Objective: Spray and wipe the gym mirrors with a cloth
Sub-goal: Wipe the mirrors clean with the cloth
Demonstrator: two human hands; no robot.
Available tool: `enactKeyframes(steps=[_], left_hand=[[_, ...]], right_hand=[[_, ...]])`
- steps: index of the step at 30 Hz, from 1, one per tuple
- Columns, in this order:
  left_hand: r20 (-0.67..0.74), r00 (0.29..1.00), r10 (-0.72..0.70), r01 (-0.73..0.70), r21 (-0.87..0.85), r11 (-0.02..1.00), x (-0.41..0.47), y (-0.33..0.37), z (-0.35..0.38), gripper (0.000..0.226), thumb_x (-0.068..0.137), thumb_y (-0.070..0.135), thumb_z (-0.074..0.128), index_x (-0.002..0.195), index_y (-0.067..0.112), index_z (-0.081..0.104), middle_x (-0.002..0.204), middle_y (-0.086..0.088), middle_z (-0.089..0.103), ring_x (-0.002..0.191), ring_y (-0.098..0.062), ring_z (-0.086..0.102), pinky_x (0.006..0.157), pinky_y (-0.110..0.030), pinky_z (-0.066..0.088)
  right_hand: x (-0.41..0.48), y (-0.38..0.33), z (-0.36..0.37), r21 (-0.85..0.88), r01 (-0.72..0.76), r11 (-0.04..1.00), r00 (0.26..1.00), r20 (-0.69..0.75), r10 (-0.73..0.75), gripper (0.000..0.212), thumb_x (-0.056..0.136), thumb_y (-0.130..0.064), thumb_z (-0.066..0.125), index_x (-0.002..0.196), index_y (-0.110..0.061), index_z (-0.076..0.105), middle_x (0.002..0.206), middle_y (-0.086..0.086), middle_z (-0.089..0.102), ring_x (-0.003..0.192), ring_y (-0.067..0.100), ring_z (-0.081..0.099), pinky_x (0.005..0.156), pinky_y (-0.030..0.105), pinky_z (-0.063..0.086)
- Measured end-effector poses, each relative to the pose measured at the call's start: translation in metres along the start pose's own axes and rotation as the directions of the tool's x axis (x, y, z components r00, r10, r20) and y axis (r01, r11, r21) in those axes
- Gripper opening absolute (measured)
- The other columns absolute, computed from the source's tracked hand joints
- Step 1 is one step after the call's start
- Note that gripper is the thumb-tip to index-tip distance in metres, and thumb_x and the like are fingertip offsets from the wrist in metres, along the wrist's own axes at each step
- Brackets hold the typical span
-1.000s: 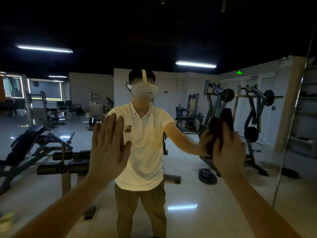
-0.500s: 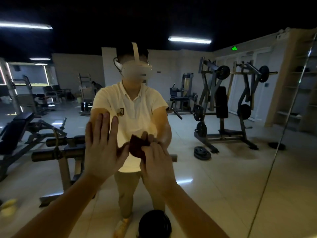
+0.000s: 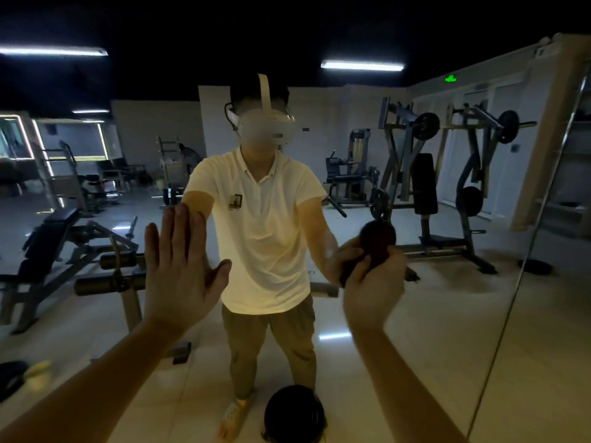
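Note:
A large wall mirror fills the view and reflects me and the gym behind me. My left hand lies flat against the glass, fingers straight and pointing up. My right hand grips a dark reddish cloth, bunched up and pressed to the mirror to the right of my reflection. The spray bottle seems to be a pale, blurred shape low at the far left edge.
A vertical mirror seam runs down the right side. Reflected in the glass are a weight bench, a plate-loaded machine and a weight plate on the tiled floor near my feet.
My right hand has swept the cloth across the glass, first left and down, then back to the right. My left hand stays flat on the mirror.

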State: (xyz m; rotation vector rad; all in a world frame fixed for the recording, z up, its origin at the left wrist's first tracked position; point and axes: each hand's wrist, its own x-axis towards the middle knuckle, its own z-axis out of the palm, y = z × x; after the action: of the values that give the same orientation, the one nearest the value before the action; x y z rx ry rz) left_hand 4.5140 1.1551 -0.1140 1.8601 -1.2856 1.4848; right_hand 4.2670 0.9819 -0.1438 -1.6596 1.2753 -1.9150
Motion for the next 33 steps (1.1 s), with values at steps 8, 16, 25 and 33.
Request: enactKeyframes(steps=[8,16,25,33], left_hand=[[0.067,0.998,0.004,-0.008,0.056,0.998,-0.001,-0.001,-0.006,0.095,0.099,0.062,0.043,0.163,-0.004,0.016,0.172,-0.026,0.002,0.16,-0.043,0.003,0.128,-0.064,0.008],[0.106,0.994,-0.033,0.024,0.078,0.997,-0.002,0.004,-0.015,0.093,0.101,0.059,0.046,0.163,-0.004,0.018,0.173,-0.025,0.004,0.161,-0.038,0.001,0.129,-0.062,0.007],[0.164,0.969,0.184,-0.17,-0.096,0.981,-0.005,-0.049,-0.042,0.085,0.1,0.053,0.043,0.167,0.008,0.016,0.175,-0.015,0.008,0.162,-0.032,0.006,0.13,-0.057,0.007],[0.019,0.999,0.026,-0.025,-0.04,0.999,0.004,-0.163,-0.054,0.078,0.101,0.046,0.055,0.161,0.001,0.032,0.17,-0.023,0.021,0.159,-0.04,0.018,0.125,-0.064,0.018]], right_hand=[[-0.057,-0.007,0.013,-0.007,0.659,0.752,0.709,0.34,-0.618,0.025,0.101,-0.023,0.06,0.125,-0.017,0.053,0.114,0.009,0.062,0.097,0.027,0.062,0.082,0.035,0.047],[0.034,-0.011,-0.025,-0.116,0.296,0.948,0.949,0.151,-0.278,0.04,0.102,-0.02,0.059,0.137,-0.004,0.049,0.118,0.019,0.058,0.098,0.036,0.062,0.082,0.049,0.054],[-0.063,-0.107,0.049,0.011,0.364,0.932,0.917,0.172,-0.36,0.043,0.105,-0.038,0.035,0.134,-0.009,0.049,0.123,0.019,0.058,0.099,0.036,0.062,0.08,0.049,0.055],[-0.171,-0.183,0.113,0.072,0.712,0.699,0.656,0.287,-0.698,0.036,0.098,-0.023,0.055,0.132,-0.013,0.052,0.127,0.018,0.061,0.116,0.034,0.06,0.093,0.048,0.056]])
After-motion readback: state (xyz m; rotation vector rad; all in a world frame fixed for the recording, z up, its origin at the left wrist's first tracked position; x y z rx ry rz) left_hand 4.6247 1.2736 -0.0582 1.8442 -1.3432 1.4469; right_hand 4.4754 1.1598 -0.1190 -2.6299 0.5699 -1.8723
